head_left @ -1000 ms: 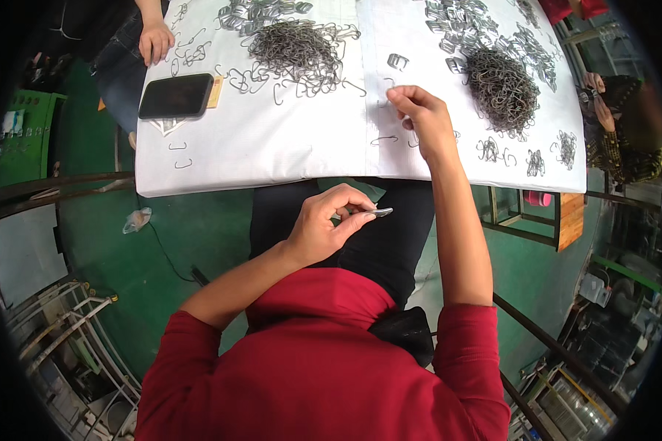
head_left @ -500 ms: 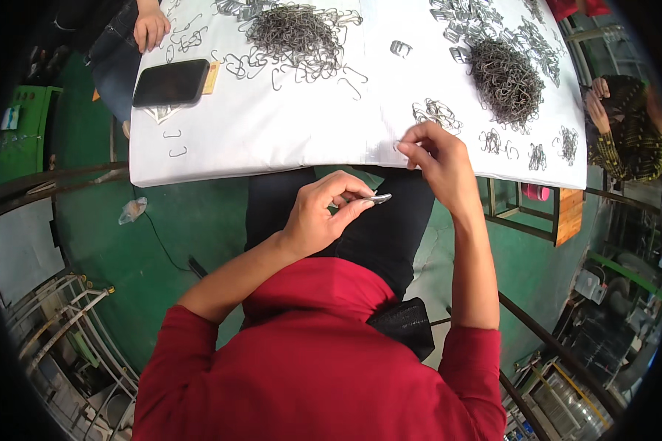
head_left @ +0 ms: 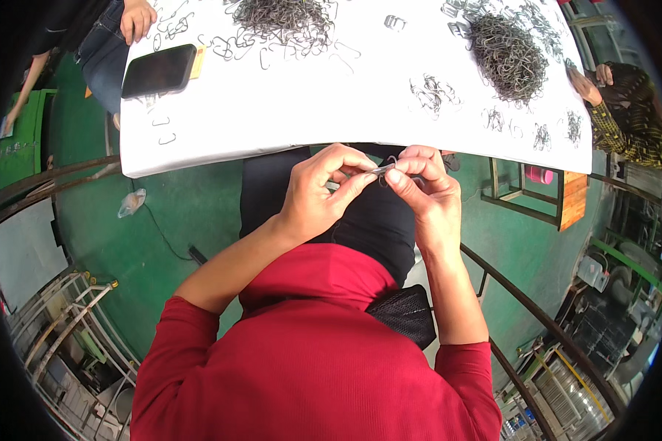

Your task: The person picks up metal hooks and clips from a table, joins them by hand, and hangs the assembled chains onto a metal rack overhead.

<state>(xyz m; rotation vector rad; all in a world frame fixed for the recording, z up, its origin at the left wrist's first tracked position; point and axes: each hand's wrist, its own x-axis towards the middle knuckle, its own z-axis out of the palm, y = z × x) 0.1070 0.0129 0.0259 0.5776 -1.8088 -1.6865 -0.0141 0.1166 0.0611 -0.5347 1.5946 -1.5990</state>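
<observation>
Just off the table's near edge, my two hands meet over my lap. Between thumb and fingers, my left hand [head_left: 318,192] pinches a small silver metal buckle [head_left: 378,171]. My right hand [head_left: 432,185] is closed on a bent wire hook [head_left: 392,159], held against the end of the buckle. Fingertips partly hide both pieces, and whether they are linked I cannot tell. Nearest on the white table [head_left: 287,117] lies a loose cluster of wire hooks [head_left: 432,94]. A single metal buckle [head_left: 395,23] lies farther back.
Large heaps of wire hooks [head_left: 509,57] and more hooks [head_left: 283,22] cover the back. Small bunches [head_left: 541,137] sit near the right edge. A black phone [head_left: 159,72] lies at left. Another person's hand [head_left: 137,20] rests at far left; a person in patterned sleeves [head_left: 616,136] is at right.
My right hand has come off the table edge, down and left, bringing a wire hook to the buckle in my left hand. The table sits slightly higher in view.
</observation>
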